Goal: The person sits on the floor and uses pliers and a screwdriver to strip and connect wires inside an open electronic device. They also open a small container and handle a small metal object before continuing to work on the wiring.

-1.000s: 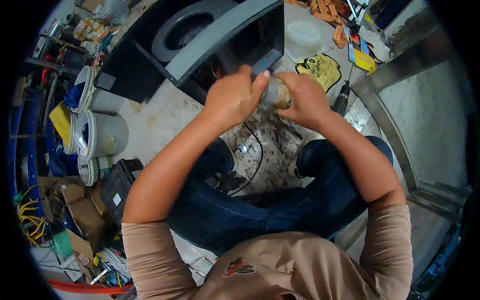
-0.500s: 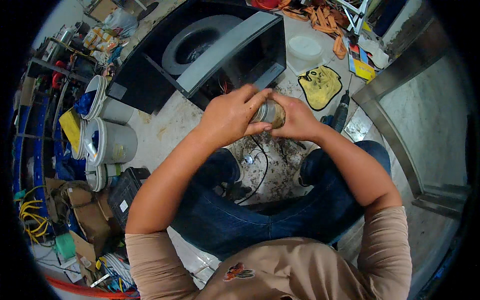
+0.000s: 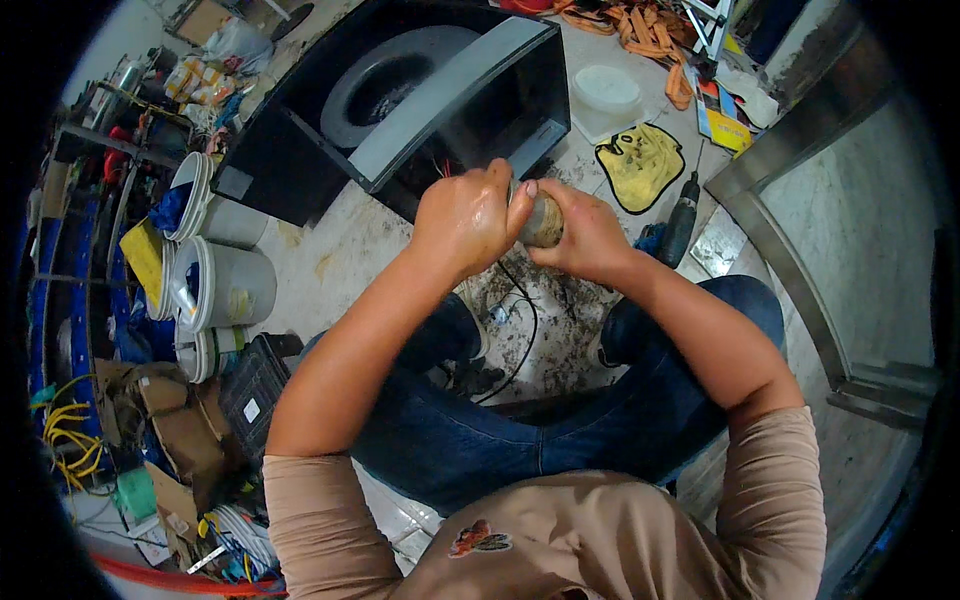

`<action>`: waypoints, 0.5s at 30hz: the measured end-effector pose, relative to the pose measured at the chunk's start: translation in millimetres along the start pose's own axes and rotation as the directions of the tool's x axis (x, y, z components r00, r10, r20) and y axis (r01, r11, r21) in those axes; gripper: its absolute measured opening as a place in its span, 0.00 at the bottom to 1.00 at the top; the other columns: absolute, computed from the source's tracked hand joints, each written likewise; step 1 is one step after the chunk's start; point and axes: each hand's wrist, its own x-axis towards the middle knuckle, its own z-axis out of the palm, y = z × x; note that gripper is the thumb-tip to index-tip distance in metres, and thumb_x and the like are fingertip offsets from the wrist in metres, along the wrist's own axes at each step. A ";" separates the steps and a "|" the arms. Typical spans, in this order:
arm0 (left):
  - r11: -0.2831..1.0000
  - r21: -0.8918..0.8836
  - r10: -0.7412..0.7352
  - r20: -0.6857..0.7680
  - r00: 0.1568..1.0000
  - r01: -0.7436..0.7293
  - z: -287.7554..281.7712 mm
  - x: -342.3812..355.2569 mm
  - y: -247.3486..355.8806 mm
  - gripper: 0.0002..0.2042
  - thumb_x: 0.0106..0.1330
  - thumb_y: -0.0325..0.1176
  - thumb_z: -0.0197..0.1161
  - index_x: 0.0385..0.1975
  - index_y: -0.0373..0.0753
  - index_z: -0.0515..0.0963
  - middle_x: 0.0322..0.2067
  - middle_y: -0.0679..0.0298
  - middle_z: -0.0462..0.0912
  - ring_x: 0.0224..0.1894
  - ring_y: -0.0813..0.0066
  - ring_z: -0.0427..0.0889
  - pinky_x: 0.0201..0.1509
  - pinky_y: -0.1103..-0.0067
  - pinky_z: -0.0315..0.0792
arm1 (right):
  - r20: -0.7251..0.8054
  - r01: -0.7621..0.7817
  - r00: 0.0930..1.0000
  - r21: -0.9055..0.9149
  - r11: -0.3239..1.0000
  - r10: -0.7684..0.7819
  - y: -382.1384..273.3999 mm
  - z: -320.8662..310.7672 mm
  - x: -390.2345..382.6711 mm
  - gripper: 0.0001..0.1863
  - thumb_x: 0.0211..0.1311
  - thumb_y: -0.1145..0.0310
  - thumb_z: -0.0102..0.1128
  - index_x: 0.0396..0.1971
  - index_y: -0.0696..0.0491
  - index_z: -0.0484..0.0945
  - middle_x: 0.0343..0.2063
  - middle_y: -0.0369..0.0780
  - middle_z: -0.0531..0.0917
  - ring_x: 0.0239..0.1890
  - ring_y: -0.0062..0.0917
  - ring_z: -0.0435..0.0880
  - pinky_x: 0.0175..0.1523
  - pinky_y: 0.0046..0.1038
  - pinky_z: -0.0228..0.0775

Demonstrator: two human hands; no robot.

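Observation:
Out in front of me, both hands close round a small grimy cylinder (image 3: 543, 226), greyish brown. Its kind I cannot make out. My left hand (image 3: 467, 220) wraps its left end, thumb and fingers curled so that they hide most of that end. On the other side my right hand (image 3: 592, 232) grips it, thumb along the top and fingers beneath. Just beyond the hands stands a dark open housing (image 3: 545, 85) with a grey top strip, a big round ring (image 3: 350, 100) inside and some thin red wires by my left knuckles.
A cordless drill (image 3: 682, 218) lies right, near a yellow cloth (image 3: 640, 165) and a white round lid (image 3: 607, 88). White buckets (image 3: 235, 285) and a black case (image 3: 255, 395) line the left. A metal-framed panel (image 3: 780, 240) stands right. Dark debris and a black cable (image 3: 530, 340) lie between my feet.
My left hand has turned round the cylinder and now covers its metal-looking end, which showed between the hands before. The right hand keeps its grip, shifted slightly.

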 end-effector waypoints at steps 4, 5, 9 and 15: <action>0.994 -0.033 -0.101 0.051 0.994 0.103 1.2 7.9 3.0 0.21 0.68 0.46 0.44 0.26 0.33 0.74 0.21 0.44 0.77 0.26 0.44 0.78 0.32 0.58 0.71 | -0.105 0.038 0.993 -0.088 0.995 -0.047 6.9 9.3 0.8 0.34 0.32 0.64 0.73 0.45 0.52 0.69 0.39 0.44 0.78 0.41 0.42 0.77 0.45 0.39 0.69; 0.992 -0.040 -0.118 0.069 0.991 0.121 2.9 9.8 2.2 0.22 0.68 0.47 0.42 0.26 0.33 0.74 0.22 0.43 0.78 0.26 0.43 0.78 0.33 0.57 0.71 | -0.129 0.051 0.989 -0.119 0.992 -0.066 9.0 11.3 0.7 0.34 0.32 0.65 0.74 0.45 0.52 0.69 0.39 0.43 0.78 0.41 0.41 0.77 0.45 0.39 0.69; 0.974 -0.094 -0.183 0.194 0.964 0.204 15.0 18.5 -7.2 0.29 0.70 0.49 0.35 0.25 0.29 0.75 0.25 0.40 0.78 0.32 0.40 0.78 0.40 0.57 0.71 | -0.146 0.081 0.982 -0.250 0.965 -0.121 17.5 16.8 0.3 0.34 0.31 0.66 0.74 0.45 0.52 0.69 0.36 0.42 0.77 0.40 0.40 0.77 0.44 0.39 0.68; 0.422 -0.473 -0.350 0.702 0.620 0.773 34.4 32.8 -22.1 0.29 0.68 0.56 0.33 0.38 0.35 0.72 0.19 0.55 0.77 0.17 0.71 0.75 0.19 0.73 0.64 | -0.099 0.175 0.966 -0.427 0.887 -0.238 31.9 11.3 7.0 0.36 0.27 0.71 0.73 0.46 0.53 0.69 0.38 0.43 0.77 0.39 0.41 0.76 0.43 0.38 0.68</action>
